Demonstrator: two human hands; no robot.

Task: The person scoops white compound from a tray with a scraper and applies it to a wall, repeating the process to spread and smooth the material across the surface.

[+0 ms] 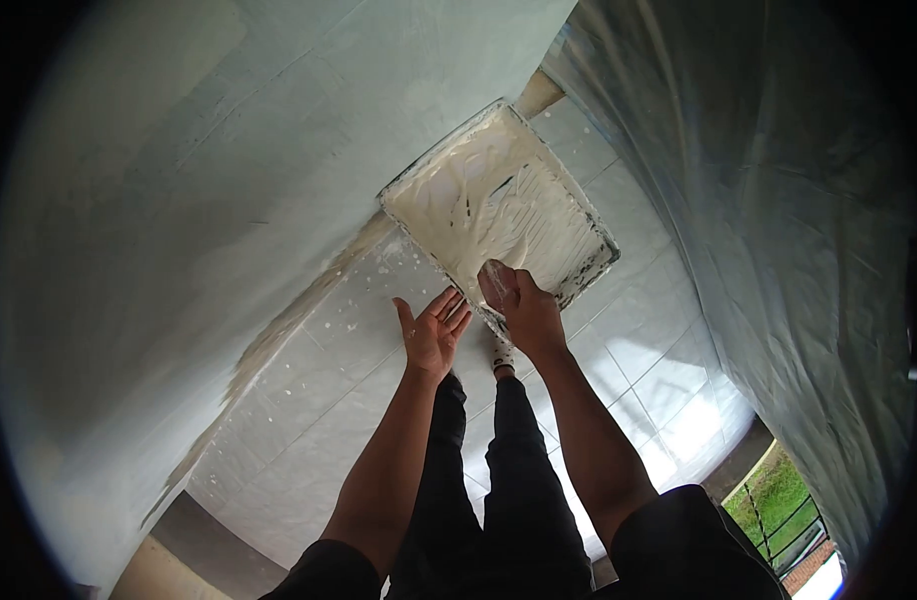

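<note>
A paint tray point(591, 232) full of white paint lies on the tiled floor ahead of me. My right hand point(524, 305) reaches to the tray's near edge with its fingers curled over something coated in white paint; what it grips is hidden. My left hand point(434, 330) hovers just left of it, palm up, fingers spread, holding nothing. My dark-trousered legs and one paint-speckled foot point(503, 355) show below the hands.
A pale painted wall point(179, 200) rises on the left, with paint smears where it meets the floor. Plastic sheeting point(779, 220) hangs on the right. White tiles point(309, 420) carry paint spatter. A railing and grass point(784, 500) appear at lower right.
</note>
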